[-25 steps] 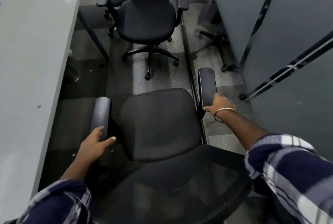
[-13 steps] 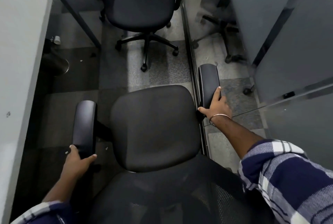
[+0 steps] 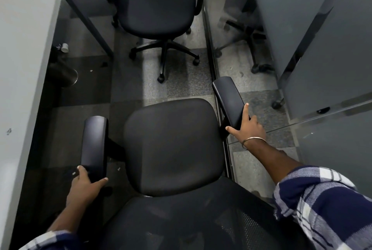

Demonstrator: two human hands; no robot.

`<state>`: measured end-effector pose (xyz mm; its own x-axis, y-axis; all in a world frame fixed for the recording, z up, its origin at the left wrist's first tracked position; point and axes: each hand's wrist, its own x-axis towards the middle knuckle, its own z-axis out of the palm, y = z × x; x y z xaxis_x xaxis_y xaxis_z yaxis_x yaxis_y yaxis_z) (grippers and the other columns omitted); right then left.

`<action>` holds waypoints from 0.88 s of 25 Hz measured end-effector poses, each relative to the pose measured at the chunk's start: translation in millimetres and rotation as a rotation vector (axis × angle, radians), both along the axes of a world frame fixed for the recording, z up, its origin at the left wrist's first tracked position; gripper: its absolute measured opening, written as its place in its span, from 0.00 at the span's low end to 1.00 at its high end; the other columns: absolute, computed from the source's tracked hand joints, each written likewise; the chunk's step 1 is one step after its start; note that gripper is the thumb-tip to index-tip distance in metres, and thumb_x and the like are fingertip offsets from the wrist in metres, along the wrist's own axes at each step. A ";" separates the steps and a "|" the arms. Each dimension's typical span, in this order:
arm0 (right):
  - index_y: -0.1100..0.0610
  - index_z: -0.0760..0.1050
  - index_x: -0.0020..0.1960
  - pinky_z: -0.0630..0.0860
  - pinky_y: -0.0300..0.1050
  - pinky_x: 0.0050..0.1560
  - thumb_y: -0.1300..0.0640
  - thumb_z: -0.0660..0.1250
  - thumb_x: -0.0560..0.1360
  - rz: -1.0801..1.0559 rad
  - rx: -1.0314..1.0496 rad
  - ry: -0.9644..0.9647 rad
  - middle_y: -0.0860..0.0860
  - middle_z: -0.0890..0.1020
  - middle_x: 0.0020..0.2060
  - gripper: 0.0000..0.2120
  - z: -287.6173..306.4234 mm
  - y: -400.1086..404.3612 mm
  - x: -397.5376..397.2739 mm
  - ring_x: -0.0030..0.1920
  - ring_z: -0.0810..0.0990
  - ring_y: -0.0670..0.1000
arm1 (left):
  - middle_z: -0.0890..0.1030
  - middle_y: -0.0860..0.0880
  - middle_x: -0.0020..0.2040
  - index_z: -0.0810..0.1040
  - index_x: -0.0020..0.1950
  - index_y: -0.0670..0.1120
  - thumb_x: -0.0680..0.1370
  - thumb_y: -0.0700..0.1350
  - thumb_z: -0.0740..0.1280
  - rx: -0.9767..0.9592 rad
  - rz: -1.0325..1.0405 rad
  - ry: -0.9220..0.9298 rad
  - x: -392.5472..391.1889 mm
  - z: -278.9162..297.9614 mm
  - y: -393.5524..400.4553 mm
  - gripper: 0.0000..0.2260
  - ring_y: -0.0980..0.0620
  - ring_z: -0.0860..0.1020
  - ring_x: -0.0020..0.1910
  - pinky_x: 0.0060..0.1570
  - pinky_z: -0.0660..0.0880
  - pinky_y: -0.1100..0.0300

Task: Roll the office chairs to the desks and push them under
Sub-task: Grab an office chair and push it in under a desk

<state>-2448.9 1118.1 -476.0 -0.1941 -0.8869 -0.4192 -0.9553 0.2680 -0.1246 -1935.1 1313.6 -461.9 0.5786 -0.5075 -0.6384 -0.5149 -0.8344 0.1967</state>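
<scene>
**A:** Here's the near office chair [image 3: 173,145], seat facing away from the person, who stands behind its mesh backrest [image 3: 181,223]. Left hand [image 3: 85,184] wraps the rear end of the left armrest [image 3: 94,145], thumb on the inner edge, fingers round the outer side.

**B:** And the right hand [image 3: 248,127]: that grip is clamped on the rear of the right armrest [image 3: 230,101], index finger stretched along the pad. Two holds, one per side, so the chair can be steered, I'd say, rather than just shoved.

**A:** Makes sense. The bench [image 3: 26,68] runs along the left, and the chair sits out in the aisle beside it, not tucked under.

**B:** A second office chair [image 3: 157,6] stands ahead, also out in the aisle. Tight lane, glass partition [image 3: 322,48] on the right, so a turn toward the bench looks the likely call.
</scene>
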 end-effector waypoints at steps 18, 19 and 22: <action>0.56 0.79 0.61 0.77 0.58 0.60 0.36 0.67 0.76 0.020 0.151 -0.043 0.60 0.78 0.61 0.26 48.6 28.5 36.8 0.63 0.77 0.64 | 0.73 0.34 0.70 0.66 0.73 0.39 0.70 0.58 0.81 -0.063 0.148 -0.030 -6.1 -4.2 -12.0 0.42 0.32 0.74 0.68 0.65 0.73 0.41; 0.53 0.81 0.52 0.79 0.57 0.57 0.36 0.67 0.76 0.056 0.184 -0.111 0.58 0.82 0.54 0.21 55.6 33.9 43.5 0.58 0.80 0.64 | 0.73 0.33 0.70 0.66 0.73 0.38 0.70 0.60 0.80 -0.059 0.167 -0.056 -6.7 -3.5 -12.9 0.43 0.32 0.74 0.68 0.64 0.73 0.42; 0.50 0.72 0.35 0.73 0.47 0.46 0.39 0.69 0.77 0.120 0.288 -0.252 0.53 0.79 0.40 0.19 69.9 50.4 68.1 0.51 0.82 0.62 | 0.72 0.30 0.69 0.66 0.71 0.36 0.70 0.64 0.78 -0.011 0.165 -0.140 -4.5 -8.4 -13.6 0.44 0.29 0.74 0.66 0.62 0.73 0.40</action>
<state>-2380.7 1168.5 -406.1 0.0444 -0.7361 -0.6754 -0.9313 0.2142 -0.2947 -1939.6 1299.9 -470.3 0.7371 -0.4052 -0.5408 -0.3944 -0.9078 0.1426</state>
